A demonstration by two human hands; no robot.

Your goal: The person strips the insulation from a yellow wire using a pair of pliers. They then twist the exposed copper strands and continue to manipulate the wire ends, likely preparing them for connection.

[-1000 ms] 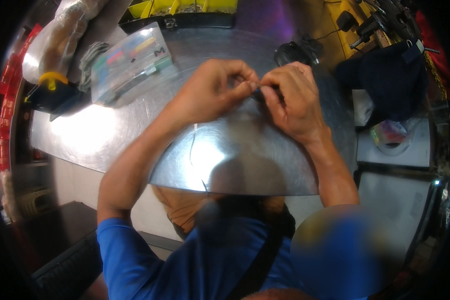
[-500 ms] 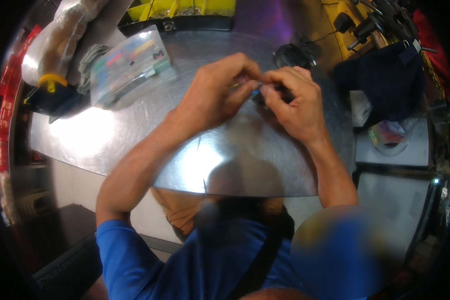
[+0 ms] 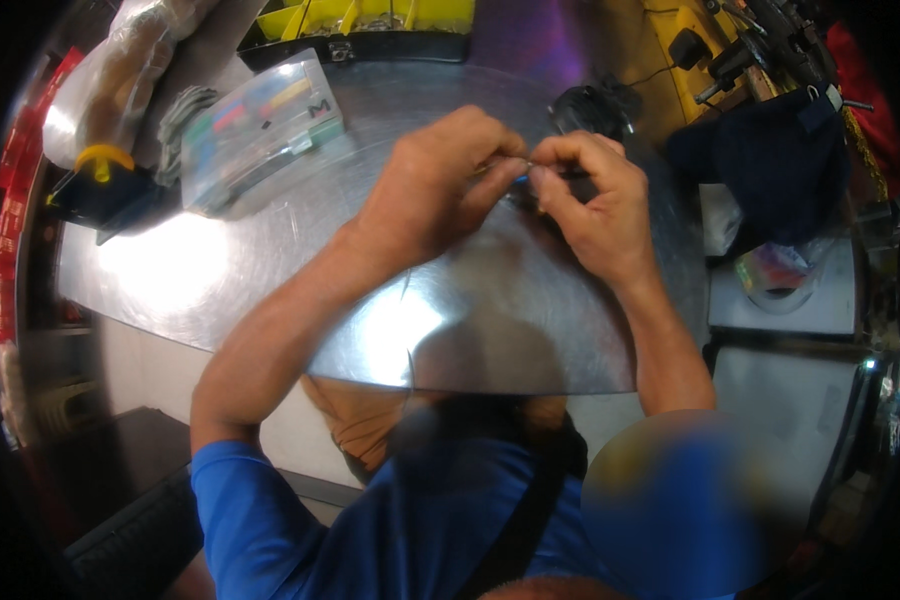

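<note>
My left hand (image 3: 435,185) and my right hand (image 3: 595,200) meet fingertip to fingertip over a shiny metal tabletop (image 3: 270,250). Both pinch a small thin item (image 3: 526,172), with a bit of blue showing; it is too small to name. Just below the pinch, something small and dark (image 3: 520,198) is partly hidden by my fingers. A thin dark cord (image 3: 408,372) hangs over the table's near edge below my left hand. A clear plastic case (image 3: 265,125) with coloured contents lies left of my hands, and a dark coiled object (image 3: 585,110) sits beyond my right hand.
A yellow-compartment organiser (image 3: 355,25) stands at the back. At left are a bundle in plastic (image 3: 120,70), grey gloves (image 3: 180,140) and red boxes (image 3: 20,190). At right are dark cloth (image 3: 760,170), tools (image 3: 740,50) and a white appliance (image 3: 790,310).
Over the last second my left hand has tilted slightly, its wrist lower. My right hand has shifted slightly right and down. Their fingertips remain together on the small item.
</note>
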